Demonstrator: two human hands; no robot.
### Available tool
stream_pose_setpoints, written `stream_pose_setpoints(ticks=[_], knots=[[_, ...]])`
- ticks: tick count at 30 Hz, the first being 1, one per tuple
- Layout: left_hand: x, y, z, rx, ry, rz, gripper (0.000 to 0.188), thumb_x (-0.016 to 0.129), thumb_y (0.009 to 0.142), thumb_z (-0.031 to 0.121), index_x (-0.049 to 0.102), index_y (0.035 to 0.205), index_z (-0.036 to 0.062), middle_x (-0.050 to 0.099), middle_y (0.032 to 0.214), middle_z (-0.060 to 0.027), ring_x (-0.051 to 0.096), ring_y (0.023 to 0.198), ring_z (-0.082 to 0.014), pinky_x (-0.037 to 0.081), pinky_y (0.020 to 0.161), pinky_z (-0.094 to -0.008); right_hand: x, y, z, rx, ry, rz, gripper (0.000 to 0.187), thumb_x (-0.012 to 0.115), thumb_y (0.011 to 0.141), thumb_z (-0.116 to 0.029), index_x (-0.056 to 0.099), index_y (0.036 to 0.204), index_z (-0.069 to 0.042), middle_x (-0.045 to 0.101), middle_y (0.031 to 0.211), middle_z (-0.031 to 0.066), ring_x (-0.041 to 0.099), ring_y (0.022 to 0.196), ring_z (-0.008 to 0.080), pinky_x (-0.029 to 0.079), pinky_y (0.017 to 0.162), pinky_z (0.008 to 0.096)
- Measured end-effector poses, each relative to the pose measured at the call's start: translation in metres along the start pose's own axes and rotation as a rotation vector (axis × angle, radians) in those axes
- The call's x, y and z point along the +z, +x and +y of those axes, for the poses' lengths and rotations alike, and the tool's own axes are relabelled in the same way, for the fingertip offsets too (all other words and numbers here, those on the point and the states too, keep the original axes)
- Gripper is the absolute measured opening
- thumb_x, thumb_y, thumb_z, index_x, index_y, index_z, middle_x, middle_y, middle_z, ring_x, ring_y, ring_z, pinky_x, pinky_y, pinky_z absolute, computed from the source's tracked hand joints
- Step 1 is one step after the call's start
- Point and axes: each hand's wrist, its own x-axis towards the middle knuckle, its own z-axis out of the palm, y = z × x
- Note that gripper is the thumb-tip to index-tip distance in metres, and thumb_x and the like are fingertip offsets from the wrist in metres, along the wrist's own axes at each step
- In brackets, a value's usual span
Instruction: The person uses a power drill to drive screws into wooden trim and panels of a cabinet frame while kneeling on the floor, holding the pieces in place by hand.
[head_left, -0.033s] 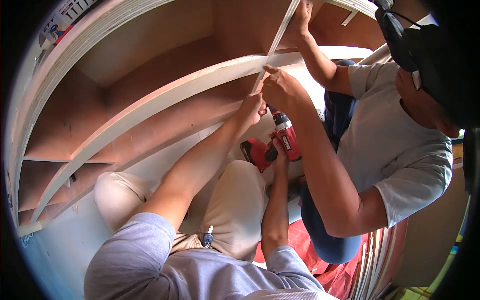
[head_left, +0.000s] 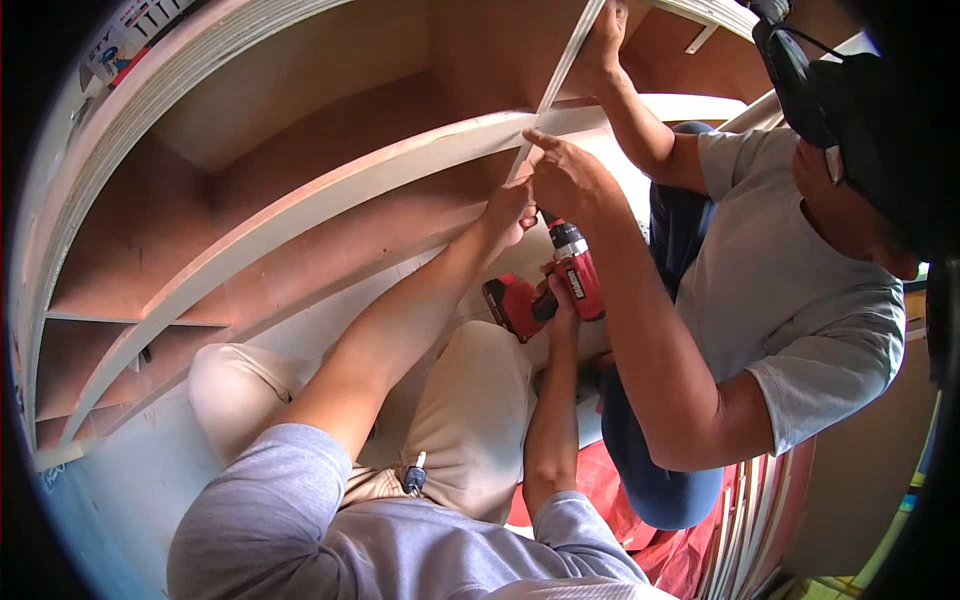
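Observation:
My right hand is wrapped round the grip of a red and black cordless drill. The drill tilts up toward my left hand, which is closed at the lower end of a narrow pale wooden upright. What its curled fingers hold is hidden. A co-worker's hand hovers over the drill's tip and covers part of it, with fingers at the upright. Higher up, the co-worker's other hand rests against the same upright.
A curved pale shelf edge sweeps across brown wooden compartments. The co-worker crouches close on the right, with a bent knee near my right arm. Red sheeting and several pale strips lie beyond. A printed box stands at the upper left.
The co-worker's nearer hand has shifted slightly right. The drill has moved a little to the right with my right hand. My left hand stays at the upright.

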Motion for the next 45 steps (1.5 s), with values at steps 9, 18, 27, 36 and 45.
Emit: stream_pose_setpoints(ticks=[9,18,27,36,45], knots=[[0.020,-0.002,0.019,-0.087,0.048,0.121,0.017,0.054,0.089,0.035,0.054,0.079,0.0203,0.029,0.052,0.0100,0.025,0.045,-0.0050,0.020,0.044,-0.0219,-0.008,0.013,-0.001,0.013,-0.046,-0.090,0.030,0.063,0.082,-0.018,0.055,0.108,-0.005,0.061,0.092,0.0049,0.055,0.062,0.0089,0.046,0.051,0.0221],[0.014,0.009,0.023,0.021,0.031,0.018,0.021,0.045,0.093,0.032,0.056,0.090,0.0137,0.038,0.054,0.0078,0.028,0.042,-0.0041,0.024,0.041,-0.0204,-0.001,0.024,0.008,0.003,0.066,-0.107,0.028,0.061,0.083,-0.016,0.054,0.108,-0.005,0.061,0.094,0.0057,0.056,0.064,0.0093,0.048,0.051,0.0230],[0.008,0.007,0.030,-0.008,0.087,0.041,0.023,0.047,0.094,0.030,0.057,0.104,0.0121,0.035,0.058,0.0098,0.028,0.044,-0.0018,0.022,0.041,-0.0191,0.016,0.016,0.007,0.023,0.066,-0.074,0.028,0.063,0.082,-0.018,0.056,0.107,-0.006,0.061,0.094,0.0049,0.055,0.067,0.0086,0.047,0.056,0.0219],[0.014,-0.001,0.051,-0.019,0.110,0.095,0.028,0.053,0.090,0.035,0.060,0.104,0.0115,0.043,0.056,0.0074,0.033,0.042,-0.0032,0.027,0.041,-0.0188,0.028,0.012,0.030,-0.375,-0.497,0.047,0.020,0.061,0.085,-0.015,0.060,0.102,-0.005,0.060,0.096,0.0032,0.057,0.080,0.0115,0.046,0.073,0.0227],[0.003,0.013,0.054,-0.032,0.170,-0.021,0.029,0.053,0.090,0.032,0.059,0.103,0.0069,0.043,0.057,0.0081,0.036,0.044,-0.0034,0.031,0.044,-0.0199,0.041,0.013,0.013,-0.583,-0.626,0.039,0.022,0.061,0.085,-0.015,0.059,0.104,-0.005,0.060,0.098,0.0038,0.057,0.087,0.0138,0.045,0.078,0.0250]])
